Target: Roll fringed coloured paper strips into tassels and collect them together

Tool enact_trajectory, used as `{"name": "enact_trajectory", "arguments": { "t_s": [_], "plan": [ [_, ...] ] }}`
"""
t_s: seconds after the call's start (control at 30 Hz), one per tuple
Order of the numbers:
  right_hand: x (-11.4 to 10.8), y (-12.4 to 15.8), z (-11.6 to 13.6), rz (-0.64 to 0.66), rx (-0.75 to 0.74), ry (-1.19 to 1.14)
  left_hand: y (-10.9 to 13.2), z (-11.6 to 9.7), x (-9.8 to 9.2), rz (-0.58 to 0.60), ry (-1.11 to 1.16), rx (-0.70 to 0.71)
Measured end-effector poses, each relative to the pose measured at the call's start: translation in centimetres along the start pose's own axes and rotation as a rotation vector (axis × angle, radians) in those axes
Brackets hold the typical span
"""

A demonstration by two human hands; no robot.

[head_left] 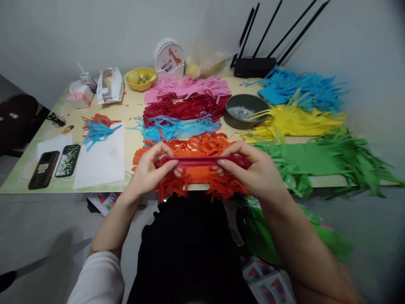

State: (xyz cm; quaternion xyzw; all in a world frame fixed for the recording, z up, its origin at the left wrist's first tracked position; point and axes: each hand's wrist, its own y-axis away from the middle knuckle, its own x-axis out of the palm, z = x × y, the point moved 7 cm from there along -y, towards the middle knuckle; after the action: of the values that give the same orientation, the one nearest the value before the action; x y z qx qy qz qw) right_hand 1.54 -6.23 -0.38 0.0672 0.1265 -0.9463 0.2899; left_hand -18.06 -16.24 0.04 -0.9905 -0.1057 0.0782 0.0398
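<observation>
My left hand (156, 166) and my right hand (245, 166) pinch the two halves of a dark red rolled strip (198, 161), stretched level between them with the thumbs on top. Its outer ends are partly hidden by my fingers. Just beneath and behind lies orange fringed paper (199, 174), its strands hanging over the table's front edge. Farther back are light blue fringed paper (180, 128), dark red fringed paper (183, 109) and pink fringed paper (193, 87). Green fringed paper (316, 158) spreads beside my right hand.
Yellow fringe (300, 122), blue fringe (310, 88), a dark bowl (243, 123) with clear bits and a black router (255, 67) stand right. Leftward are phones (44, 169), white paper (104, 164) bearing small fringe bundles, a yellow fruit bowl (141, 86) and a white packet (109, 86).
</observation>
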Motion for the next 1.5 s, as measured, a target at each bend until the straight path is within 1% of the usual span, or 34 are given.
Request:
{"name": "enact_trajectory", "arguments": {
  "t_s": [0.07, 0.13, 0.27, 0.33, 0.4, 0.47, 0.53, 0.6, 0.67, 0.73, 0.8, 0.87, 0.93, 1.03, 1.1, 1.17, 1.27, 1.37, 1.5],
  "plan": [
    [0.3, 0.2, -0.7, 0.007, 0.066, -0.140, 0.1, 0.7, 0.2, 0.022, 0.155, -0.042],
    [0.5, 0.4, -1.2, -0.012, 0.084, -0.216, 0.1, 1.2, 0.2, 0.022, 0.218, -0.043],
    [0.6, 0.4, -2.2, -0.039, 0.125, -0.301, 0.0, 1.8, 0.0, 0.028, 0.243, 0.011],
    [0.6, 0.3, -2.0, -0.022, 0.095, -0.304, 0.0, 1.5, 0.0, 0.052, 0.230, 0.058],
    [0.6, 0.3, -1.3, 0.008, 0.013, -0.255, 0.1, 1.2, 0.0, 0.053, 0.206, 0.081],
    [0.5, 0.4, -0.3, 0.015, -0.077, -0.137, 0.1, 0.9, -0.1, 0.007, 0.144, 0.072],
    [0.3, 0.7, 0.5, -0.023, -0.126, 0.021, 0.2, 0.6, -0.4, -0.056, 0.030, 0.080],
    [0.2, 0.9, 0.8, -0.060, -0.137, 0.186, 0.3, 0.2, -0.4, -0.089, -0.130, 0.115],
    [0.3, 1.1, 0.9, -0.064, -0.132, 0.306, 0.4, -0.2, -0.3, -0.092, -0.314, 0.156],
    [0.4, 1.1, 0.7, -0.049, -0.118, 0.366, 0.4, -0.1, -0.1, -0.069, -0.444, 0.169],
    [0.3, 1.0, 0.3, -0.039, -0.083, 0.364, 0.3, 0.1, 0.0, -0.040, -0.472, 0.159],
    [0.2, 0.9, -0.2, -0.021, -0.024, 0.296, 0.3, 0.4, -0.1, -0.021, -0.419, 0.123],
    [0.4, 0.8, -0.8, 0.026, 0.052, 0.148, 0.2, 0.7, -0.2, -0.009, -0.323, 0.060],
    [1.0, 0.8, -1.6, 0.091, 0.156, -0.082, 0.2, 1.4, 0.2, 0.041, -0.133, -0.063],
    [1.3, 0.8, -2.1, 0.099, 0.202, -0.159, 0.3, 1.7, 0.6, 0.072, 0.004, -0.132],
    [1.5, 0.9, -2.4, 0.082, 0.224, -0.226, 0.3, 2.0, 0.9, 0.083, 0.126, -0.170],
    [1.6, 1.0, -2.9, 0.039, 0.214, -0.339, 0.4, 2.5, 1.0, 0.084, 0.242, -0.174],
    [1.4, 1.1, -3.3, 0.007, 0.196, -0.394, 0.5, 3.0, 0.8, 0.069, 0.283, -0.153],
    [1.6, 1.1, -3.8, 0.018, 0.204, -0.444, 0.7, 3.4, 0.9, 0.044, 0.359, -0.126]
  ]
}}
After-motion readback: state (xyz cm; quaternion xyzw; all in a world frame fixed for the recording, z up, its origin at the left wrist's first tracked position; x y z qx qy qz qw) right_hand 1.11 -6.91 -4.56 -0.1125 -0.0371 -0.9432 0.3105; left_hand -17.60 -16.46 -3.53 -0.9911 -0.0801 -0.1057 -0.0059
